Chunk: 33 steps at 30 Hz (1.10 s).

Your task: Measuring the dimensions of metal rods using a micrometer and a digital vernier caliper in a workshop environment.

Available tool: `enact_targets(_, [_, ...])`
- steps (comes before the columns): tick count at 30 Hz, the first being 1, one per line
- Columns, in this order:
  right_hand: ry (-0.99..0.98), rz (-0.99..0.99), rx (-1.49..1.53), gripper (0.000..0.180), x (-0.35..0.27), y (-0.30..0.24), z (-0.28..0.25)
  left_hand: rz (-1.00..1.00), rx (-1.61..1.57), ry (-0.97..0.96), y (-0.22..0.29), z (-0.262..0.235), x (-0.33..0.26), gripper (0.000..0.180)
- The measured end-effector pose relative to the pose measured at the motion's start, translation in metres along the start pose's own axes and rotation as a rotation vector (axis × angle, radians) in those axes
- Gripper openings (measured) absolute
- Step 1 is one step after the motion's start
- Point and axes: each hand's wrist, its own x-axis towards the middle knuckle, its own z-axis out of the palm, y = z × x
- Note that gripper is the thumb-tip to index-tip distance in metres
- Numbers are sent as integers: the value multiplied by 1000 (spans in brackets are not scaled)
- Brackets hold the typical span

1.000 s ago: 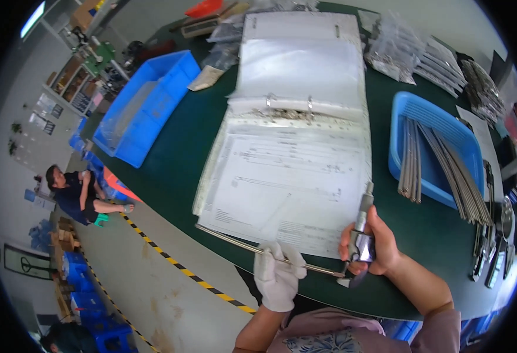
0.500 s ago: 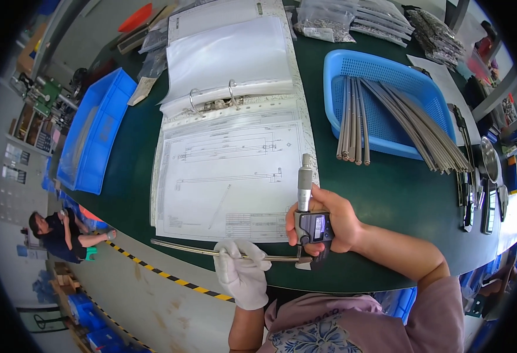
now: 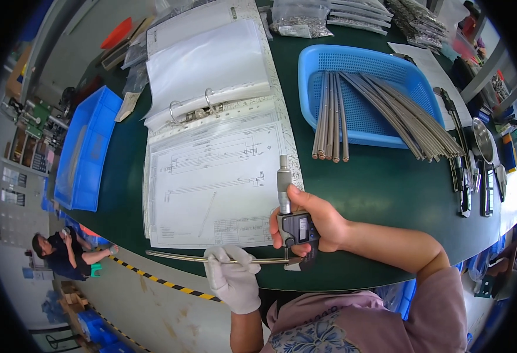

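Note:
My left hand [image 3: 233, 279], in a white glove, is closed around a thin metal rod [image 3: 176, 256] near the table's front edge. The rod lies roughly level, its left end sticking out well past the glove. Bare and closed, my right hand [image 3: 323, 223] grips a digital micrometer [image 3: 296, 228] by its dark body, thimble pointing up and the thumb against it. The rod's right end sits at the micrometer's measuring gap; whether the faces touch it is too small to tell. Behind both hands, an open ring binder [image 3: 211, 176] shows a technical drawing of a long shaft.
A light blue basket [image 3: 358, 139] at the right holds many similar rods, ends hanging over its near rim. A blue bin [image 3: 88, 153] stands left of the binder. Calipers [image 3: 461, 176] lie at the far right. Bagged parts [image 3: 299, 20] line the back. One person [image 3: 64, 253] sits beyond the left edge.
The view has shifted, so the table's things sit a little further left. Both hands keep their holds on rod and micrometer, and the rod's end stays at the gap.

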Motion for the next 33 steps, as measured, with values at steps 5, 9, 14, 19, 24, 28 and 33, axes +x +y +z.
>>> enact_targets(5, [-39, -11, -1, 65, 1, 1, -2, -54, -119, -14, 11, 2, 4, 16])
enact_targets(9, [-33, 0, -19, 67, 1, 0, -2, -78, -181, -41, 11, 0, 3, 13])
enact_targets(14, [-48, 18, 7, 68, 0, 0, -3, -115, -215, 157, 6, 14, -1, 23])
enact_targets(19, [-47, 11, 72, 67, -1, -1, -3, -209, -167, -54, 1, 14, -5, 20])
enact_targets(24, [-59, -15, 86, 66, 0, 0, -4, -219, -105, -40, -1, 14, -6, 22])
enact_targets(28, [-29, -28, 51, 66, -1, 1, -2, -208, -171, -54, -3, 11, -5, 27])
enact_targets(33, [-64, -55, 33, 65, 0, 3, -6, -195, -188, 54, 3, 13, -1, 27])
